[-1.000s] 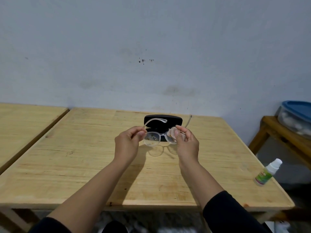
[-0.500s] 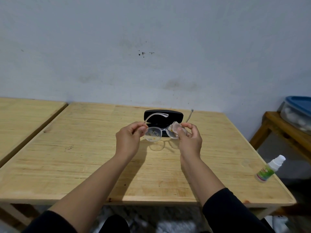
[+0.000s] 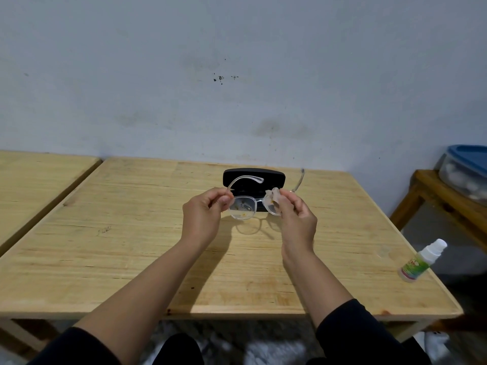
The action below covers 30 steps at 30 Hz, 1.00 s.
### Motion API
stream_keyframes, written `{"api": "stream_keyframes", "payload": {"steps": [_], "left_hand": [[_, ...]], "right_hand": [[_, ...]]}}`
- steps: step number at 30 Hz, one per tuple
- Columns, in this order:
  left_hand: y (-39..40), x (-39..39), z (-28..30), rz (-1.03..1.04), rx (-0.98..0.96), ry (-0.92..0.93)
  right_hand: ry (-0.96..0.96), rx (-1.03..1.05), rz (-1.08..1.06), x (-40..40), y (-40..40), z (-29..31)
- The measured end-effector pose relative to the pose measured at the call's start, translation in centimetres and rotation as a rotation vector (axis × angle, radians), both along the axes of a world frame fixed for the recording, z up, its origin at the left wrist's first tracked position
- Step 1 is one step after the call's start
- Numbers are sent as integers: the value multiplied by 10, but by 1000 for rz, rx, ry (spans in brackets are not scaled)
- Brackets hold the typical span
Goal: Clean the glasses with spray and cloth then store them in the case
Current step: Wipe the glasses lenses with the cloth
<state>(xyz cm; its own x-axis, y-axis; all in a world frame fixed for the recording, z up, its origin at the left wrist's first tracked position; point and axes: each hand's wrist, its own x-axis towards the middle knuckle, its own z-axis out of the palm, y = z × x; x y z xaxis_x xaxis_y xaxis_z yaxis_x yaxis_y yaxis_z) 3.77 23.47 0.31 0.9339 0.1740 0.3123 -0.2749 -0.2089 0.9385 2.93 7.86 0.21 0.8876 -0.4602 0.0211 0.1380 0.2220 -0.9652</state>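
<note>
Clear-framed glasses hang above the middle of the wooden table, arms unfolded and pointing away from me. My left hand pinches the frame at its left hinge. My right hand presses a small pale cloth around the right lens, which the cloth and fingers mostly hide. The black glasses case lies shut on the table just behind the glasses. A small spray bottle with a white cap and green label stands near the table's right edge.
A second wooden table adjoins on the left. At the far right a low wooden stand carries a clear tub with a blue lid. A grey wall rises behind the table.
My hands stay on the glasses and cloth, with the fingers of my right hand shifting slightly on the right lens. The view has tipped a little.
</note>
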Motion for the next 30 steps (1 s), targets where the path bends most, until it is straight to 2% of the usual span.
{"api": "stream_keyframes", "payload": {"steps": [5,16,20,25,30], "left_hand": [[-8,0,3,-35,1,-41],[-9,5,6,-47,3,-57],[-8,6,10,-64,-1,-57],[-11,7,11,-88,-3,-63],[-14,6,14,-80,0,-84]], "right_hand": [[-21,-72,-85,0,0,-5],[-49,23,-19,0,-8,3],[-74,-24,-44,-2,-10,4],[-66,13,-104,-1,-8,9],[-36,-71,-33,-3,-9,8]]}}
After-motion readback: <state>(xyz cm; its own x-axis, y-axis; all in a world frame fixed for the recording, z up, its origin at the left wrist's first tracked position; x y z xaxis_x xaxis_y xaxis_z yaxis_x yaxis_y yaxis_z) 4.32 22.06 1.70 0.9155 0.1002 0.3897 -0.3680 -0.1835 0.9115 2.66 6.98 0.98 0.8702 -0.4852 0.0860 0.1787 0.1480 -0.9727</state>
